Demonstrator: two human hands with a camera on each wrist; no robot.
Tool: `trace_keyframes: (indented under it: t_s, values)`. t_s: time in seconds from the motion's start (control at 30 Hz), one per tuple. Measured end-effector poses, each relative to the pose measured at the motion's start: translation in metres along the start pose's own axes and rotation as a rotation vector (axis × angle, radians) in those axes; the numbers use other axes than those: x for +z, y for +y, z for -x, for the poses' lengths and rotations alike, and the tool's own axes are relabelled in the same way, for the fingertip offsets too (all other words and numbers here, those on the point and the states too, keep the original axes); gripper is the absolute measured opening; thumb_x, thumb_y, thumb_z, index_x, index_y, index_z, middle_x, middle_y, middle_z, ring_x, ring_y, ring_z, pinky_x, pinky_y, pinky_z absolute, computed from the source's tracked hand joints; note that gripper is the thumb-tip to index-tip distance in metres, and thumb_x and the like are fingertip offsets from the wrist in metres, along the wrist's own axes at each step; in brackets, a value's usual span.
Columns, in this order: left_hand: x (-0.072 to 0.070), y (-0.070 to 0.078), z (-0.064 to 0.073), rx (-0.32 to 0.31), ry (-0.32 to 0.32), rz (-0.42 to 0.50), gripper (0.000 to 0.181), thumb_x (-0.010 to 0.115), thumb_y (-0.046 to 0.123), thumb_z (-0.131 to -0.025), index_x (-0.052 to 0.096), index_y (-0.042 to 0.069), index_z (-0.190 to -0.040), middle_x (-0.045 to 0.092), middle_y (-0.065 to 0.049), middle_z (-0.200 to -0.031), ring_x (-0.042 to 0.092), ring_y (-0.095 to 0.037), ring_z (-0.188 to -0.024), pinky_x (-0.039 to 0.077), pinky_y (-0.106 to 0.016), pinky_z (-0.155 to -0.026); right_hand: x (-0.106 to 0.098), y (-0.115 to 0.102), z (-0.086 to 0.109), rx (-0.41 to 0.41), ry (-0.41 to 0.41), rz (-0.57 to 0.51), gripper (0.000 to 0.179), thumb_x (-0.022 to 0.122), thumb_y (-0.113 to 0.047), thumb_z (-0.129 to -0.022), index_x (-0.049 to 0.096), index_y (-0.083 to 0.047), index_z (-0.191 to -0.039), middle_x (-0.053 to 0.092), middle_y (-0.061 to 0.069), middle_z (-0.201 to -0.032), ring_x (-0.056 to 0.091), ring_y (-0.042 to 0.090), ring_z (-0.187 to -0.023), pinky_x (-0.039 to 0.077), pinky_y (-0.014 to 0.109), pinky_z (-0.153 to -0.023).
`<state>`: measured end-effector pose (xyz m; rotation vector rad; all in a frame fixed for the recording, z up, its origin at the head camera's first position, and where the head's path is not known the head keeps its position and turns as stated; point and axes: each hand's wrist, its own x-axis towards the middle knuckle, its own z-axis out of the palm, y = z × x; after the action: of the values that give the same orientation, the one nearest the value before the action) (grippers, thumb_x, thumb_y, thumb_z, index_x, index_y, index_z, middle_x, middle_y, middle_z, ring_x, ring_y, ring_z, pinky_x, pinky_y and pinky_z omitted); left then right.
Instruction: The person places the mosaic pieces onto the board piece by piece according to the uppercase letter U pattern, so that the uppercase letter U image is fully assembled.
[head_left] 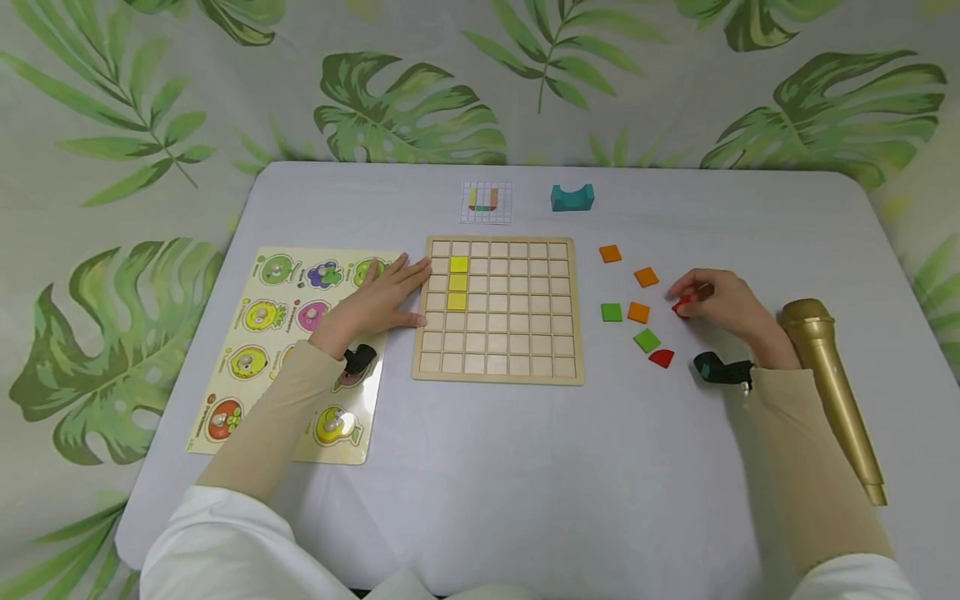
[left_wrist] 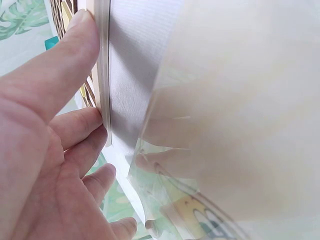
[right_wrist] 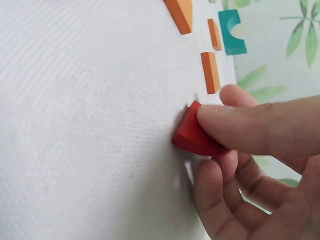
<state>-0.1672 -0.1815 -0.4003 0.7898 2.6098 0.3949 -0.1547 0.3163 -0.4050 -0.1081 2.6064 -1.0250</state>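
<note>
With thumb and fingers my right hand pinches a red quarter-circle tile, held low over the table at the right. My left hand has its fingers spread and extended, the thumb and fingertips against the left edge of a wooden grid board. Three yellow square tiles fill a short column in the board's second column. Between the board and my right hand lie three orange squares, two green squares and another red quarter-circle tile.
Beneath my left forearm lies a fruit peg puzzle. Behind the board are a small pattern card with a coloured U shape and a teal arched block. A gold microphone lies beside my right forearm.
</note>
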Motion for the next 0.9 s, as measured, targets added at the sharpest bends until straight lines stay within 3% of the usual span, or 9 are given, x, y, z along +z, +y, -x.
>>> trace_keyframes:
  t_s: [0.2,0.37,0.5,0.7,0.9]
  values:
    - [0.001,-0.001,0.0,0.002,0.004,-0.002,0.084,0.065,0.034,-0.09,0.018,0.004,-0.153,0.01,-0.009,-0.159,-0.003,-0.034,-0.144,-0.008,-0.06,-0.109,-0.003,-0.007,-0.001,0.003,-0.054,-0.025,0.024,0.061,-0.012,-0.093,0.063,0.003,-0.112,0.063,0.01,-0.101,0.052,0.022,-0.09,0.044,0.024,-0.072]
    - [0.0,0.001,0.001,-0.004,0.001,0.003,0.083,0.065,0.034,-0.091,0.018,0.004,-0.153,0.009,-0.009,-0.159,-0.003,-0.033,-0.144,-0.008,-0.06,-0.109,0.0,-0.015,-0.005,-0.06,-0.076,-0.087,0.026,0.057,-0.011,-0.095,0.063,0.005,-0.116,0.063,0.011,-0.107,0.055,0.016,-0.086,0.046,0.022,-0.072]
    - [-0.001,0.002,0.001,-0.01,-0.006,-0.002,0.083,0.064,0.035,-0.091,0.017,0.004,-0.153,0.009,-0.009,-0.159,-0.003,-0.033,-0.144,-0.008,-0.059,-0.109,0.008,-0.032,-0.01,-0.099,-0.11,-0.127,0.026,0.057,-0.011,-0.097,0.064,0.005,-0.116,0.06,0.015,-0.117,0.056,0.015,-0.094,0.046,0.019,-0.077]
    - [0.0,0.001,0.0,-0.005,-0.006,-0.008,0.084,0.064,0.036,-0.091,0.017,0.004,-0.153,0.009,-0.01,-0.159,-0.003,-0.034,-0.144,-0.009,-0.059,-0.109,0.03,-0.065,-0.019,-0.19,-0.147,-0.197,0.018,0.06,-0.008,-0.094,0.063,0.006,-0.106,0.06,0.014,-0.101,0.057,0.022,-0.09,0.048,0.021,-0.079]
    - [0.0,0.0,0.0,-0.009,-0.009,-0.001,0.084,0.064,0.036,-0.091,0.016,0.005,-0.153,0.008,-0.009,-0.16,-0.004,-0.033,-0.144,-0.009,-0.059,-0.109,0.053,-0.09,-0.032,-0.279,-0.251,-0.218,0.014,0.062,-0.01,-0.093,0.063,0.003,-0.099,0.061,0.014,-0.097,0.061,0.023,-0.084,0.052,0.025,-0.075]
